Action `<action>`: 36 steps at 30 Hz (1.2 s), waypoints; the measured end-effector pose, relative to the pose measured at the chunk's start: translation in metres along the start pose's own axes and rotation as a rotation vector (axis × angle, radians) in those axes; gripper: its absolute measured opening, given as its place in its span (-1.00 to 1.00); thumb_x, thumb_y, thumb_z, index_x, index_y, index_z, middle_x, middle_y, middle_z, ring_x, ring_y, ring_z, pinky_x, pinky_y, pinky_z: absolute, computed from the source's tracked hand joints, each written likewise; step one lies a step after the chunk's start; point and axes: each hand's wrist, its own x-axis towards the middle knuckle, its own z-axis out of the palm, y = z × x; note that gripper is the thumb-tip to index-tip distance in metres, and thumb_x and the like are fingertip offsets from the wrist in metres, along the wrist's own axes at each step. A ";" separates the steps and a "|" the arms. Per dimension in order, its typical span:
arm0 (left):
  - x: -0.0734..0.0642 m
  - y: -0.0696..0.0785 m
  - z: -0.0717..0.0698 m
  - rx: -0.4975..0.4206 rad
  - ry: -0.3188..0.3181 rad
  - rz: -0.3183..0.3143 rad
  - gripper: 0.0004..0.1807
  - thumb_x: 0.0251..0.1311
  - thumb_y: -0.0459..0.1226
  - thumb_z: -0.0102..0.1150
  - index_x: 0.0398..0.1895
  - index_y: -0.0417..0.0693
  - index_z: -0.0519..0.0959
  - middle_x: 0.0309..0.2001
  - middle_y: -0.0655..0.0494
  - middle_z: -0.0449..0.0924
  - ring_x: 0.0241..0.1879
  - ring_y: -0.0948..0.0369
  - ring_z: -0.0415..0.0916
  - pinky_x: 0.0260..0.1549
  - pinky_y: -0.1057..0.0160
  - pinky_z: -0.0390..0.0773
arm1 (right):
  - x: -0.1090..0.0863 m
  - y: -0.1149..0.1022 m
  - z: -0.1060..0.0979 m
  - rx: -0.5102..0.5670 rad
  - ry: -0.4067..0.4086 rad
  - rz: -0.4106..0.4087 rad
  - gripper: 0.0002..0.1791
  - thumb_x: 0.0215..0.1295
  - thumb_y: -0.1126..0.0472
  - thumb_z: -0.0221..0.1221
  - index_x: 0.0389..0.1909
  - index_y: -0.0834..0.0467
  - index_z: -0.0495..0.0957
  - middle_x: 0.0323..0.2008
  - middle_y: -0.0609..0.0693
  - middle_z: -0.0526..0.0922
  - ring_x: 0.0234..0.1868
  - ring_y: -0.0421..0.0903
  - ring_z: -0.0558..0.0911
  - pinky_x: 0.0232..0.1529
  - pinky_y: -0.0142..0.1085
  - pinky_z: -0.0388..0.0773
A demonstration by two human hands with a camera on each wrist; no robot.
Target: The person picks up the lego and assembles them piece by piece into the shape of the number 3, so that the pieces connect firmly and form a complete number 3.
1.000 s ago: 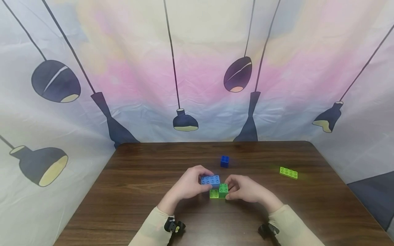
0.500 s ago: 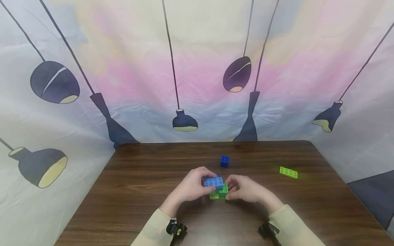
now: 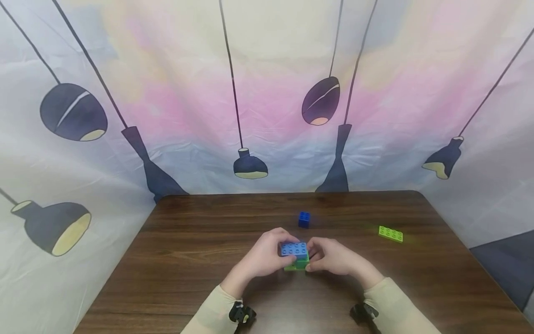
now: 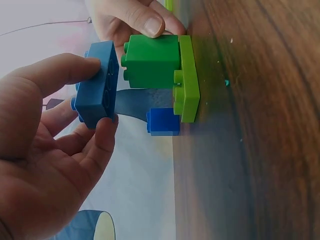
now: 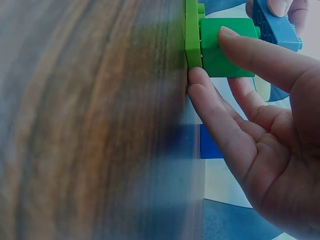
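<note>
My left hand [image 3: 267, 254] pinches a light blue toy building brick [image 3: 294, 249] between thumb and fingers. In the left wrist view that blue brick [image 4: 97, 85] is slightly tilted, just above the studs of a green brick [image 4: 152, 61]. The green brick sits on one end of a flat lime plate [image 4: 189, 87], which lies on the table; studs at the plate's other end are bare. My right hand [image 3: 331, 256] holds the green brick at its right side. The right wrist view shows the thumb on the green brick [image 5: 227, 55] and a fingertip at the lime plate's end [image 5: 193, 55].
A dark blue brick [image 3: 304, 219] stands on the brown wooden table [image 3: 200, 232] beyond the hands. Farther right lies a second lime plate [image 3: 390, 234]. A cloth printed with lamps [image 3: 250, 164] hangs behind the table.
My left hand has carried the light blue brick to the right, from beside the green brick to over it. My right hand has stayed in place.
</note>
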 end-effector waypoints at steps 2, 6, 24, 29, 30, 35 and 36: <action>0.000 0.001 0.001 -0.001 0.001 0.003 -0.66 0.27 -0.27 0.51 0.10 -0.02 0.75 -0.02 0.23 0.62 -0.04 0.27 0.56 -0.04 0.28 0.63 | 0.000 0.000 0.000 -0.004 0.001 0.001 -0.61 0.26 0.24 0.53 0.00 0.19 0.58 -0.14 -0.01 0.74 -0.12 -0.06 0.76 -0.10 -0.13 0.74; 0.000 0.002 0.003 -0.001 0.000 0.006 -0.66 0.28 -0.27 0.51 0.11 -0.03 0.75 -0.01 0.22 0.63 -0.03 0.27 0.56 -0.01 0.27 0.62 | 0.000 0.000 0.001 0.000 0.003 -0.001 -0.62 0.26 0.24 0.53 0.00 0.19 0.58 -0.13 -0.01 0.74 -0.12 -0.05 0.76 -0.09 -0.11 0.74; -0.001 0.002 0.012 0.039 0.011 0.002 -0.66 0.28 -0.25 0.50 0.11 -0.02 0.76 -0.03 0.24 0.62 -0.02 0.27 0.53 0.01 0.25 0.61 | -0.002 0.000 0.002 -0.017 0.009 0.014 -0.62 0.25 0.23 0.53 -0.02 0.17 0.58 -0.15 -0.01 0.73 -0.13 -0.05 0.76 -0.10 -0.08 0.73; -0.002 0.001 0.014 0.038 0.009 0.002 -0.66 0.28 -0.24 0.50 0.11 -0.02 0.76 -0.03 0.25 0.61 -0.02 0.28 0.53 0.01 0.24 0.61 | -0.002 0.002 0.003 -0.018 0.007 0.028 -0.63 0.26 0.21 0.53 -0.03 0.15 0.58 -0.15 -0.04 0.73 -0.14 -0.05 0.75 -0.08 -0.06 0.73; -0.002 0.001 0.014 0.039 0.011 0.004 -0.66 0.28 -0.24 0.50 0.10 -0.02 0.76 -0.03 0.25 0.61 -0.01 0.28 0.53 0.02 0.24 0.60 | -0.002 0.002 0.003 -0.019 0.008 0.025 -0.63 0.26 0.22 0.53 -0.03 0.15 0.58 -0.15 -0.04 0.73 -0.14 -0.05 0.75 -0.08 -0.05 0.73; 0.001 0.003 0.013 0.052 0.020 0.015 -0.66 0.25 -0.25 0.52 0.09 -0.03 0.77 -0.04 0.24 0.62 -0.02 0.27 0.52 0.01 0.23 0.60 | 0.000 0.002 0.002 -0.020 0.013 0.003 -0.64 0.27 0.22 0.52 -0.03 0.16 0.58 -0.14 -0.03 0.73 -0.14 -0.05 0.75 -0.12 -0.09 0.73; 0.001 0.003 0.013 0.056 0.018 0.016 -0.66 0.25 -0.25 0.52 0.09 -0.03 0.77 -0.04 0.24 0.62 -0.02 0.27 0.52 0.01 0.24 0.60 | 0.000 0.001 0.002 -0.020 0.013 0.000 -0.63 0.27 0.22 0.52 -0.02 0.16 0.58 -0.14 -0.03 0.74 -0.14 -0.05 0.75 -0.12 -0.10 0.73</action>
